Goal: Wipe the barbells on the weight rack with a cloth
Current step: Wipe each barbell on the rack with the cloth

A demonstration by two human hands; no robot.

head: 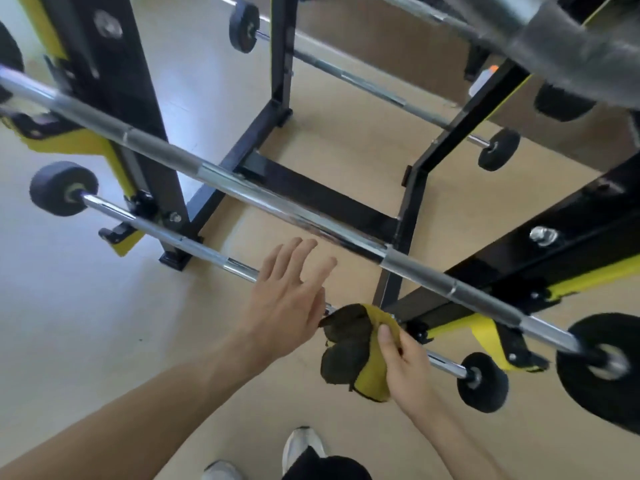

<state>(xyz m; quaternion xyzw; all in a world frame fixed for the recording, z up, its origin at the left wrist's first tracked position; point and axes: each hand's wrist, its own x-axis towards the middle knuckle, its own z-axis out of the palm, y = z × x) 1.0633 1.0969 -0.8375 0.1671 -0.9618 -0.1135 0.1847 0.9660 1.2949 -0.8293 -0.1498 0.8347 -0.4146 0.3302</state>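
Lots of open floor (86, 306) left of the rack (145, 109). Right hand (405, 368) grips the black-and-yellow cloth (353, 351), probably wrapped on the lowest barbell (194, 247), under the long chrome barbell (277, 206). Left hand (287, 299) spread open, holding nothing.

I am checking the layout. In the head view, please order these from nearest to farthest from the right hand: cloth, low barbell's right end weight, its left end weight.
1. cloth, held in the right hand.
2. right end weight, just right.
3. left end weight, far left.
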